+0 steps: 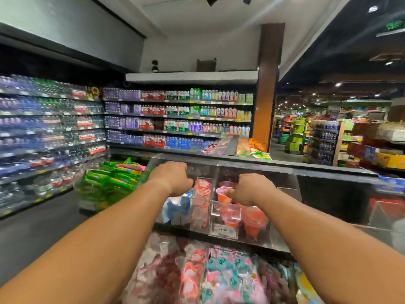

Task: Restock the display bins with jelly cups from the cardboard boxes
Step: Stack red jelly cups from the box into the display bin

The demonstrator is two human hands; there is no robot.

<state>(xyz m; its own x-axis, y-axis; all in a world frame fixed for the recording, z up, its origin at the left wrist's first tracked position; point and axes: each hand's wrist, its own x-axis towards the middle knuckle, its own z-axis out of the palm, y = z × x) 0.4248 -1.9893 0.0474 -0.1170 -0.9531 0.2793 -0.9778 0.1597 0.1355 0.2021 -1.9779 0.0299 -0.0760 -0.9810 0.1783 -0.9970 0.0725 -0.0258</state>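
A clear acrylic display bin stands in front of me, split by dividers. Its middle compartment holds pink-lidded jelly cups. The compartment to the right holds red jelly cups. My left hand reaches down over the bin's left part with the knuckles up and the fingers curled. What those fingers hold is hidden. My right hand is inside the red compartment and grips a red jelly cup at its thumb side. No cardboard box is near my hands.
A price tag hangs on the bin's front. Lower bins of wrapped sweets lie below. Green snack packets are piled to the left. Shelves of bottled drinks line the left and back walls. Dark aisle floor runs on the left.
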